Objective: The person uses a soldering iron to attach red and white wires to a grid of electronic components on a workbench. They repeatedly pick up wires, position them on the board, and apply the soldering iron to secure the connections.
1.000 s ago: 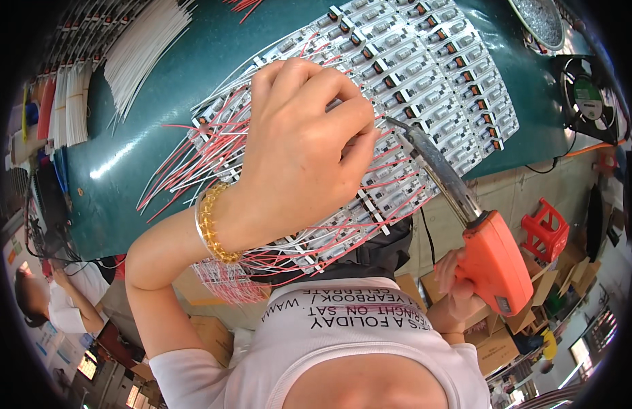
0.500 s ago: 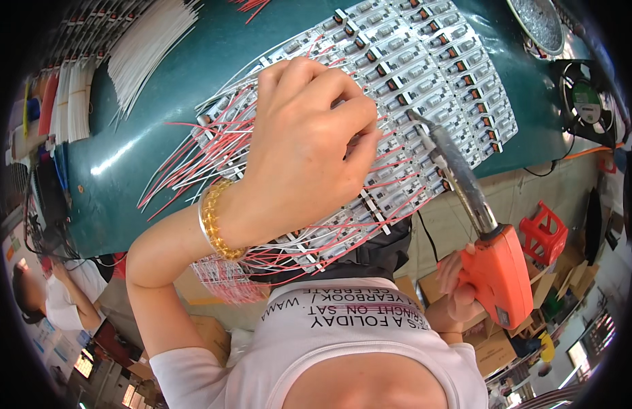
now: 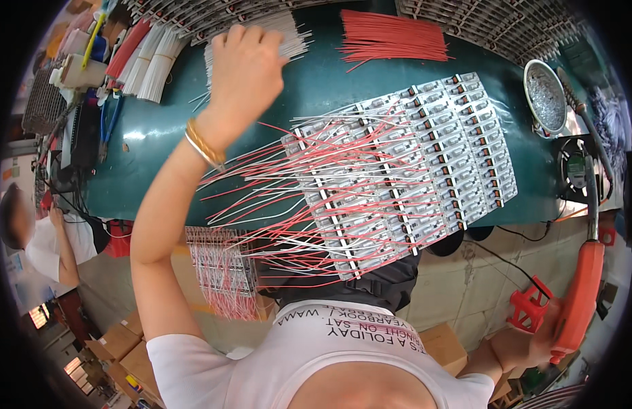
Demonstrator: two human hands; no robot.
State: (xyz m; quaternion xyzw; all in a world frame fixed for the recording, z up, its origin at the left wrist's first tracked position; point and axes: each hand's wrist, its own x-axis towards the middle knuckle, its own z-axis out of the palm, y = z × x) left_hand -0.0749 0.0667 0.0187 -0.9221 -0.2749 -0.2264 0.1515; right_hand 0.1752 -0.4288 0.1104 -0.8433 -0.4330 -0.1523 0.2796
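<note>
At the far left part of the green worktop [image 3: 159, 187], the left hand [image 3: 248, 71] is over a stack of white wires [image 3: 292, 35], its fingers curled downward. The fingertips are hidden behind the hand, so I cannot tell whether they pinch a wire or only rest on the stack. The right hand [image 3: 539, 337], blurred, is wrapped about the handle of an orange soldering gun [image 3: 580, 293], whose metal shaft points up past the small fan [image 3: 575, 163], well apart from the boards.

The sheet of circuit boards [image 3: 438, 160] lies flat on the worktop between the two hands, near the person's body. Red and white wires trail across its left portion and over its left edge, while the columns at its right show none. A pile of red wires [image 3: 394, 35] lies beyond it.

The step in hand looks like fetching white wire for soldering. The next move seems to call for singling out the wire, bringing its end to a bare joint and turning the hot tip back to meet it, clear of the loose strands.
</note>
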